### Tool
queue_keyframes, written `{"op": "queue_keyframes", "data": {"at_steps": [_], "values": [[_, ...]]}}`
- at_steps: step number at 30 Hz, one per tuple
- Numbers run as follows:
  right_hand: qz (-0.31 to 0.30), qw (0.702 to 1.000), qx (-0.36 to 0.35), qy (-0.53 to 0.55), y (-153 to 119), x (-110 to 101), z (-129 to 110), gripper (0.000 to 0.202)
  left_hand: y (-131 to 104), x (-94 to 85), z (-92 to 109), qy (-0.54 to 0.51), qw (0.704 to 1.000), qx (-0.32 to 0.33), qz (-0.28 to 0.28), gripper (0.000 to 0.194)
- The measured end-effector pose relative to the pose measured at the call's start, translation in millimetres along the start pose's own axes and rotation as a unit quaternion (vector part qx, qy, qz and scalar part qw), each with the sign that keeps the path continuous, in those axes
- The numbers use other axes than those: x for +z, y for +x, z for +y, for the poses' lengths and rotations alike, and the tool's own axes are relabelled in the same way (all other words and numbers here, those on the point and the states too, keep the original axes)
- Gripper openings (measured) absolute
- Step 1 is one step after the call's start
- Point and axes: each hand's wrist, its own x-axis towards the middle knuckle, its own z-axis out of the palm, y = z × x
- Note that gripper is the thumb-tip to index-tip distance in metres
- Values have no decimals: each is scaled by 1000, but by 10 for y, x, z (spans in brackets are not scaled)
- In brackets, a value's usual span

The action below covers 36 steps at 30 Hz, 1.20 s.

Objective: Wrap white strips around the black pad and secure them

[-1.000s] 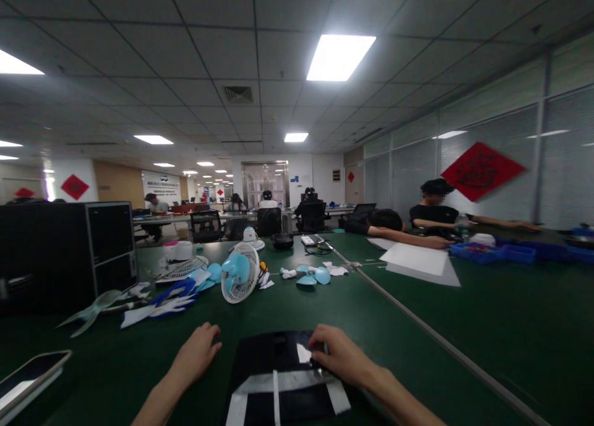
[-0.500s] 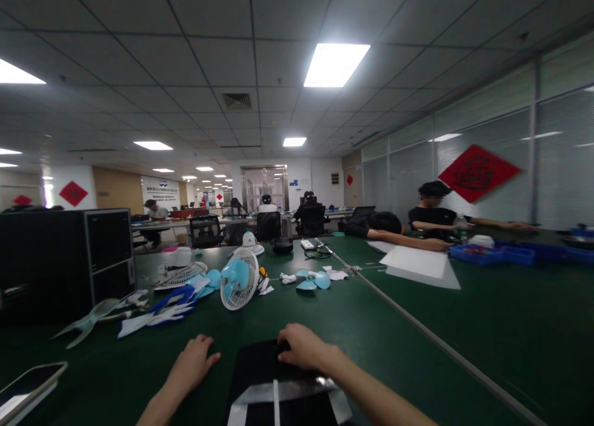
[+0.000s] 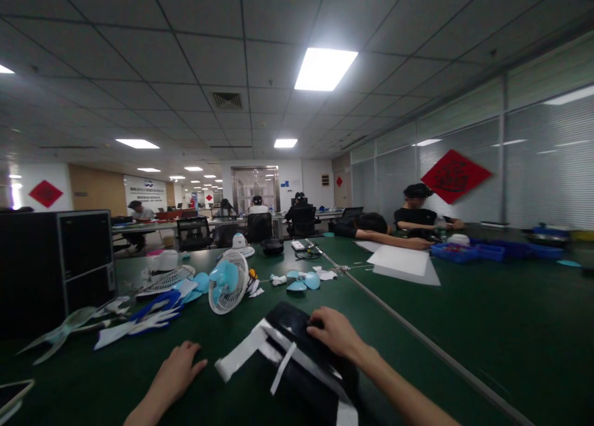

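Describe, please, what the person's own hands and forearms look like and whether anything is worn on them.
Both the left hand and the right hand are bare, with no gloves. The forearms are uncovered as far as the picture shows; no sleeve, watch, ring or wristband is visible on either.

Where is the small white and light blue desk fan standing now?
The small white and light blue desk fan stands upright on the green table, left of centre, beyond the left hand, beside blue and white gloves.
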Motion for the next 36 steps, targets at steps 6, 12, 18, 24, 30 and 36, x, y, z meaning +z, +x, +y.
{"op": "queue_keyframes", "data": {"at_steps": [6, 12, 18, 24, 30, 36], "values": [[81, 978, 188, -37, -431, -330, 920, 29, -25, -68, 34, -4, 1000, 3, -21, 61], [104, 948, 294, -69, -811, -485, 1559, 33, 15, -40, 27, 1, 1000, -5, -22, 60], [86, 942, 317, -62, -986, -514, 1725, 32, 103, 86, -97, 4, 1000, 11, 5, 59], [46, 936, 340, -83, -1037, -535, 1593, 28, 190, 167, -209, 10, 1000, 15, -9, 64], [100, 926, 348, -110, -1170, -589, 1313, 39, 186, 164, -208, 4, 1000, 20, -15, 67], [69, 924, 375, 16, -1569, -507, 1106, 42, 141, 135, -136, 7, 1000, 13, -4, 65]]}}
